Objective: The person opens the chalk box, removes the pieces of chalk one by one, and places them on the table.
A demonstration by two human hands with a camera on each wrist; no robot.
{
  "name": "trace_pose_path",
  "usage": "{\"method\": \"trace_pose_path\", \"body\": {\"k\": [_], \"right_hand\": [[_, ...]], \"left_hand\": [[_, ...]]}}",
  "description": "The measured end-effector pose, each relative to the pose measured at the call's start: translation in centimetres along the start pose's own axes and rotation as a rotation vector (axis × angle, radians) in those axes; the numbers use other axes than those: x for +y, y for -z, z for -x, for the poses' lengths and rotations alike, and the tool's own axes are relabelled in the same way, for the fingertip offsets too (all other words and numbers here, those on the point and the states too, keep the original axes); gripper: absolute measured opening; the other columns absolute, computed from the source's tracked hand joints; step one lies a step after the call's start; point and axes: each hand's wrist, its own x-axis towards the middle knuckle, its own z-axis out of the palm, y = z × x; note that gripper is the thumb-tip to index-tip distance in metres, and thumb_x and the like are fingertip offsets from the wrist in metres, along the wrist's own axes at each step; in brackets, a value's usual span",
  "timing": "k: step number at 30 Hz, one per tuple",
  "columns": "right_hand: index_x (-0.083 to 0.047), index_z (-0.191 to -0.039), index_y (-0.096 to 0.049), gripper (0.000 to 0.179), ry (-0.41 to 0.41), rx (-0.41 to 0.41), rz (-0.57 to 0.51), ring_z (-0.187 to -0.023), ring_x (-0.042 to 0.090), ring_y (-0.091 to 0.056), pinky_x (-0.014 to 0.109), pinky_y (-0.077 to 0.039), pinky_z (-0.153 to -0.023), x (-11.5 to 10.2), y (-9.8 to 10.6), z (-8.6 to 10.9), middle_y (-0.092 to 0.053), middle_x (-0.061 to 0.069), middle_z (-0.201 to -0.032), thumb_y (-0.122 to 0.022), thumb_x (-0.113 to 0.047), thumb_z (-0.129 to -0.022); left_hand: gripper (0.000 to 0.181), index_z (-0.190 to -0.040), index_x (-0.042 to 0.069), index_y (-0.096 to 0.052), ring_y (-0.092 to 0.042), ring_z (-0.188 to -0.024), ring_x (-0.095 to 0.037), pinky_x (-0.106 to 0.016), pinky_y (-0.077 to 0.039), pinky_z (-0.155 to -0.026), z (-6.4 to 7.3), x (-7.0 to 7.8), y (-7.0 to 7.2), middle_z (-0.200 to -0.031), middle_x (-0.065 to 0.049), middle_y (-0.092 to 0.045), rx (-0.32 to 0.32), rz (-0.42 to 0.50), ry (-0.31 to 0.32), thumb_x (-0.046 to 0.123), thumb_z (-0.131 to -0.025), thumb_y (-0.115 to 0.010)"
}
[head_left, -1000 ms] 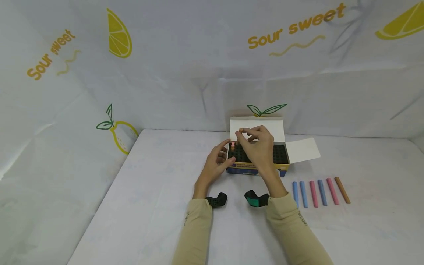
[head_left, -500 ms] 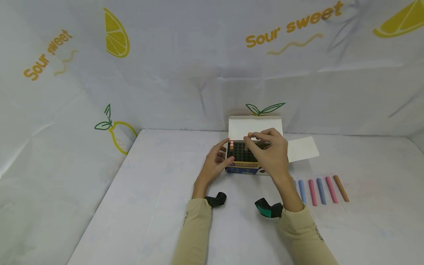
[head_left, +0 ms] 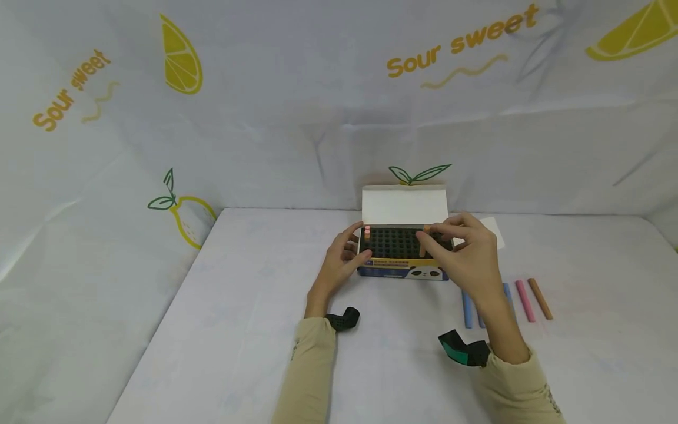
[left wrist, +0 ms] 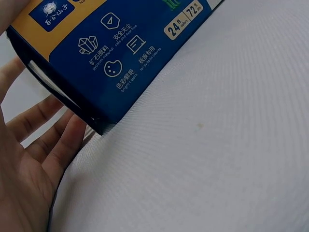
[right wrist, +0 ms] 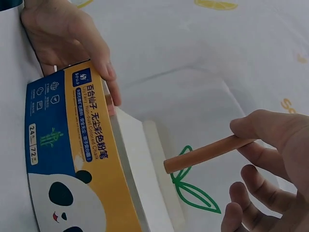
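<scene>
My left hand (head_left: pixel 339 259) holds the left end of the chalk box (right wrist: pixel 72 140), thumb at its front edge and fingers round its side. Between thumb and forefinger, my right hand (head_left: pixel 474 253) pinches an orange-brown chalk stick (right wrist: pixel 207 153) by its upper end. The head view shows that stick pointing down over the right part of the box's black holed tray (head_left: pixel 394 241); the right wrist view shows its lower end free. Pink and orange chalk tips (head_left: pixel 368 231) stand in the tray's left end. The box's lower left corner (left wrist: pixel 104 123) is near my left fingers.
Behind the tray rises the white lid (head_left: pixel 405 206), with a side flap (head_left: pixel 494 231) at the right. Blue chalk (head_left: pixel 467 309), pink chalk (head_left: pixel 525 300) and brown chalk (head_left: pixel 540 297) lie in a row at right, partly behind my right forearm. A printed cloth (head_left: pixel 265 147) hangs behind.
My right hand has moved right along the tray with the orange-brown chalk stick, from its left part to its right part. The left hand has stayed at the box's left end.
</scene>
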Motion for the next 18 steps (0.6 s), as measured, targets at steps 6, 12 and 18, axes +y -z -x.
{"method": "trace_pose_path", "body": {"k": [6,12,18], "right_hand": [[-0.002,-0.095,-0.083,0.018,-0.015,-0.043,0.086,-0.082,-0.008,-0.050,0.008,-0.041,-0.064,0.0,1.7,0.4,-0.066,0.011,-0.098,-0.086,-0.014,-0.082],[0.000,-0.093,-0.082,0.019,-0.046,-0.054,0.153,-0.081,-0.014,-0.048,0.004,-0.040,-0.066,0.4,3.7,0.3,-0.065,0.009,-0.098,-0.085,-0.015,-0.082],[-0.002,-0.097,-0.082,0.022,-0.104,-0.092,0.224,-0.080,-0.021,-0.045,0.007,-0.039,-0.066,1.7,6.2,0.2,-0.065,0.011,-0.104,-0.083,-0.019,-0.084]], "left_hand": [[0.073,-0.158,0.032,-0.039,-0.054,-0.094,-0.019,-0.033,-0.051,-0.087,-0.1,-0.2,-0.1,-0.129,-0.015,-0.054,0.001,-0.005,0.002,0.061,-0.095,-0.061],[0.069,-0.158,0.031,-0.038,-0.055,-0.094,-0.020,-0.035,-0.051,-0.088,0.0,-0.2,-0.1,-0.129,-0.015,-0.054,-0.004,-0.004,0.011,0.051,-0.097,-0.063],[0.066,-0.158,0.030,-0.039,-0.054,-0.094,-0.021,-0.034,-0.050,-0.088,0.1,0.7,0.0,-0.129,-0.015,-0.054,-0.007,0.007,0.033,0.034,-0.098,-0.066]]}}
